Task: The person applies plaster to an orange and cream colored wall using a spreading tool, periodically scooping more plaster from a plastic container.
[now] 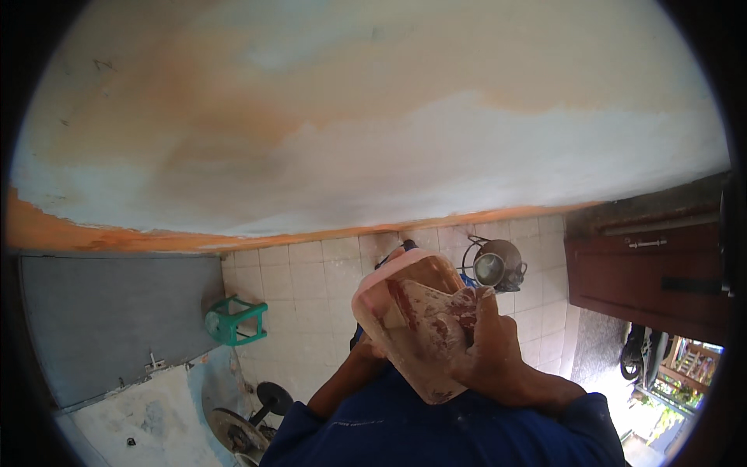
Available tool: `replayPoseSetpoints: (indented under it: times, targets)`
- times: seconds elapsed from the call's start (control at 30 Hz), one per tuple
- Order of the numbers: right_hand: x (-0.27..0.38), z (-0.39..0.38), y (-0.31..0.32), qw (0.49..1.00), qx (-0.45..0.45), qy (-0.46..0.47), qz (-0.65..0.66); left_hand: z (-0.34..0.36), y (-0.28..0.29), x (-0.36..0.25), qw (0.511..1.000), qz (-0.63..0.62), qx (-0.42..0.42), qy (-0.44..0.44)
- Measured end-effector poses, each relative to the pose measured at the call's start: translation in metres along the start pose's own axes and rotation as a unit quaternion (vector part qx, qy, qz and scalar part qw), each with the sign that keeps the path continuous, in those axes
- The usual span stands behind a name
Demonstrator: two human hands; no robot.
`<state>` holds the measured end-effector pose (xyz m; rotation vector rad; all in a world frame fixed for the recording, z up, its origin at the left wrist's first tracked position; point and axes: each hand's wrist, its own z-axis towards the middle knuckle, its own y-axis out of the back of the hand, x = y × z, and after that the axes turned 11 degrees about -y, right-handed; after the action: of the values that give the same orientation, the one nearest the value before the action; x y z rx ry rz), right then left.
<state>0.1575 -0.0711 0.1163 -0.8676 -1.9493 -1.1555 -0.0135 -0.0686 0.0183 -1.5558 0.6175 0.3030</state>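
My left hand (375, 348) holds up the pink tub (373, 306) in front of my chest; its fingers are hidden, so I can't tell how far they curl. My right hand (496, 338) is closed, thumb uppermost, on a smeared scraper (436, 315), which lies across the tub's mouth. A line of tiny pale lettering on my blue shirt (467, 428) is too small to read. Dark scribbles mark the upper left of the patchy wall (373, 132).

head cam, L of 2 | wide fisheye | faces fwd-dn @ wall (373, 117) + flr (307, 292) | R hand (498, 342) close
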Motion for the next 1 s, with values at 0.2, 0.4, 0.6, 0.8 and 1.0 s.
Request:
replayPoseSetpoints:
  times: [0.2,0.4,0.6,0.8,1.0]
  targets:
    - [0.004,0.002,-0.004,0.994,0.020,-0.058,-0.096,0.001,0.000,0.001,0.999,0.009,0.030,-0.012]
    - [0.015,0.002,-0.009,0.992,0.023,0.034,-0.119,-0.010,0.001,0.003,0.999,0.013,0.035,-0.007]
    - [0.010,0.001,-0.002,0.990,-0.019,0.087,-0.112,-0.009,0.004,0.002,0.999,0.009,0.038,-0.006]
    - [0.001,-0.004,0.010,0.999,0.016,-0.041,-0.026,-0.001,0.004,0.003,0.999,0.009,0.040,-0.018]
    - [0.009,0.000,0.005,0.991,0.029,-0.091,-0.091,-0.002,0.006,0.006,0.999,0.011,0.038,-0.017]
